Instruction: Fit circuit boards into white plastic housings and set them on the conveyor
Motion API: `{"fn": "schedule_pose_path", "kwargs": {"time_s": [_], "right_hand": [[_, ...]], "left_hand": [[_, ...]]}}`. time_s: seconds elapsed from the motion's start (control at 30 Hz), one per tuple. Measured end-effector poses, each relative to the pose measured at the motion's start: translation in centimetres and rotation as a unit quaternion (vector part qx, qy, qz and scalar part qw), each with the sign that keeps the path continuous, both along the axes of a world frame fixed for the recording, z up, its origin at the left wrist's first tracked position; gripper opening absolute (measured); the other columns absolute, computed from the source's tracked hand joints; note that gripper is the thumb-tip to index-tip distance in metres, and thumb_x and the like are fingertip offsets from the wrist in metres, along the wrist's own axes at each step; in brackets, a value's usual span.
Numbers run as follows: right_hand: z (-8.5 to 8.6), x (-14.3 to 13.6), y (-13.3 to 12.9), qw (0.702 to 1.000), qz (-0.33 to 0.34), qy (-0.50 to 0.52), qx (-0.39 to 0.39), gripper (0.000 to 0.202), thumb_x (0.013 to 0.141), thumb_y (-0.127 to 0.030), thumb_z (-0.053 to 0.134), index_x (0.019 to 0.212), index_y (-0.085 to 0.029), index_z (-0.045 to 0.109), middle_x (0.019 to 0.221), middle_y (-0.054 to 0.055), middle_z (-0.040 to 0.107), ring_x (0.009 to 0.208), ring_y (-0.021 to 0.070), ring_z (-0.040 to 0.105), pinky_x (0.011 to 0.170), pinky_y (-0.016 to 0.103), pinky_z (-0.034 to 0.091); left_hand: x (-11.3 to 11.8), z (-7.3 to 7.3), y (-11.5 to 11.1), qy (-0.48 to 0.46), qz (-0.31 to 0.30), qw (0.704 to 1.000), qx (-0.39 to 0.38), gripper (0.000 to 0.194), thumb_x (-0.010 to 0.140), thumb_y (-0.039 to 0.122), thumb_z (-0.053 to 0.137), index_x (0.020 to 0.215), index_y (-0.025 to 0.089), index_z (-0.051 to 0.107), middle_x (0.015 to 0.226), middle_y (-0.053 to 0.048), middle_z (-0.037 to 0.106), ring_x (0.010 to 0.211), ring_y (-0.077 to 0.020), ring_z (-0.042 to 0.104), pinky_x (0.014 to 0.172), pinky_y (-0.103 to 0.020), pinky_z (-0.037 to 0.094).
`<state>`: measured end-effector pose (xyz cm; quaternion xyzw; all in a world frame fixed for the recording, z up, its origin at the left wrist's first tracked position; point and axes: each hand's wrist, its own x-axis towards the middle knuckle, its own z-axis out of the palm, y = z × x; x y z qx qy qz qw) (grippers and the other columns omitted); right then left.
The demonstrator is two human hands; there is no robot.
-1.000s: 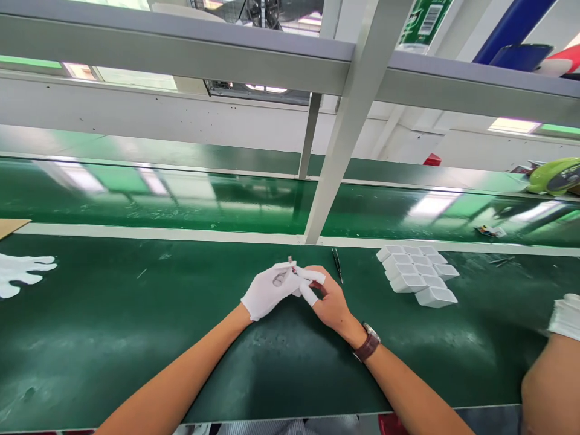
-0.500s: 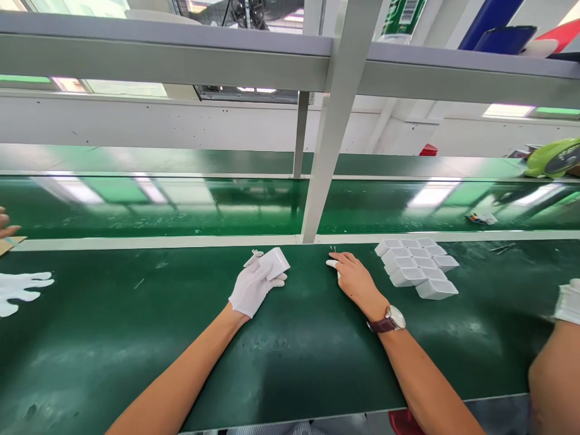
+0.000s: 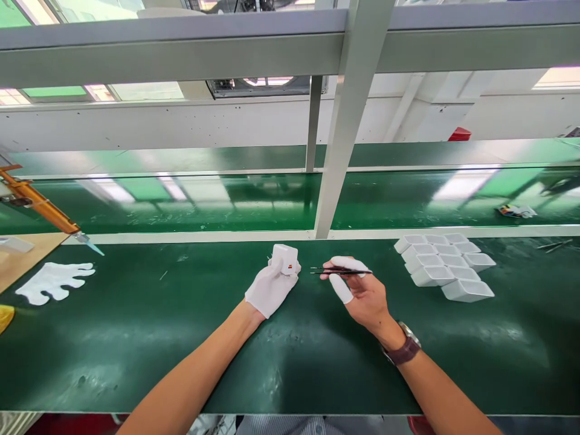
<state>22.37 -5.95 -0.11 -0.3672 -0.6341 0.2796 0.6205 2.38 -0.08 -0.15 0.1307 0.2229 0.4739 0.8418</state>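
Note:
My left hand [image 3: 270,283] wears a white glove and is closed around a small white plastic box [image 3: 281,255]. A tiny red and orange spot [image 3: 290,266] shows on the side of the box turned toward me. White finger covers sit on the thumb and forefinger of my right hand [image 3: 362,296], which grips dark tweezers [image 3: 344,271]. Their tips point left toward the box, a short gap away from it. To the right of that hand, several white plastic boxes [image 3: 432,276] stand packed together in rows on the green tabletop [image 3: 290,374].
A white glove [image 3: 57,281] lies flat at the left, beside a tan board [image 3: 34,257]. Above it slants an orange dispenser [image 3: 40,205] with a pale nozzle. A grey post [image 3: 338,139] rises behind my hands. Another pair of tweezers [image 3: 555,246] lies far right.
My right hand has lifted off the tabletop and turned, now with tweezers in it pointing left. The white box has been tilted in my left hand. My view has swung left.

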Motion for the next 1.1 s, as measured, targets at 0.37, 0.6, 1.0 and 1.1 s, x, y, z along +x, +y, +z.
{"fn": "schedule_pose_path", "kwargs": {"time_s": [0.37, 0.6, 1.0, 1.1], "right_hand": [[-0.5, -1.3, -0.8, 0.994, 0.021, -0.092, 0.06, 0.037, 0.094, -0.003, 0.055, 0.121, -0.028, 0.063, 0.12, 0.007, 0.071, 0.111, 0.0192, 0.069, 0.096, 0.037, 0.059], [-0.6, -1.3, -0.6, 0.989, 0.02, -0.128, 0.07, 0.036, 0.095, -0.005, 0.054, 0.121, -0.027, 0.063, 0.122, 0.008, 0.071, 0.112, 0.0196, 0.069, 0.095, 0.036, 0.06], [-0.7, -1.2, -0.7, 0.975, -0.003, -0.191, 0.117, 0.044, 0.095, -0.004, 0.053, 0.131, -0.029, 0.057, 0.121, 0.01, 0.07, 0.111, 0.0202, 0.069, 0.091, 0.038, 0.062], [-0.8, -1.2, -0.7, 0.98, -0.004, -0.175, 0.091, 0.043, 0.094, -0.004, 0.053, 0.128, -0.029, 0.059, 0.12, 0.008, 0.07, 0.11, 0.0199, 0.069, 0.093, 0.037, 0.061]], "left_hand": [[0.3, -1.1, -0.3, 0.04, -0.028, 0.997, 0.051, 0.025, 0.088, 0.029, 0.074, 0.101, 0.007, 0.07, 0.093, -0.011, 0.069, 0.088, -0.0167, 0.066, 0.081, -0.025, 0.057], [0.4, -0.7, -0.5, 0.064, -0.044, 0.994, 0.078, 0.034, 0.081, 0.033, 0.081, 0.1, 0.007, 0.072, 0.092, -0.011, 0.07, 0.089, -0.0174, 0.065, 0.082, -0.027, 0.053], [0.8, -0.1, -0.8, 0.087, -0.025, 0.992, 0.089, 0.036, 0.074, 0.033, 0.087, 0.094, 0.007, 0.07, 0.087, -0.011, 0.068, 0.09, -0.0218, 0.064, 0.086, -0.035, 0.05], [0.9, -0.2, -0.8, 0.091, -0.021, 0.992, 0.089, 0.038, 0.073, 0.034, 0.088, 0.093, 0.008, 0.069, 0.085, -0.01, 0.067, 0.089, -0.0212, 0.064, 0.083, -0.034, 0.05]]}}
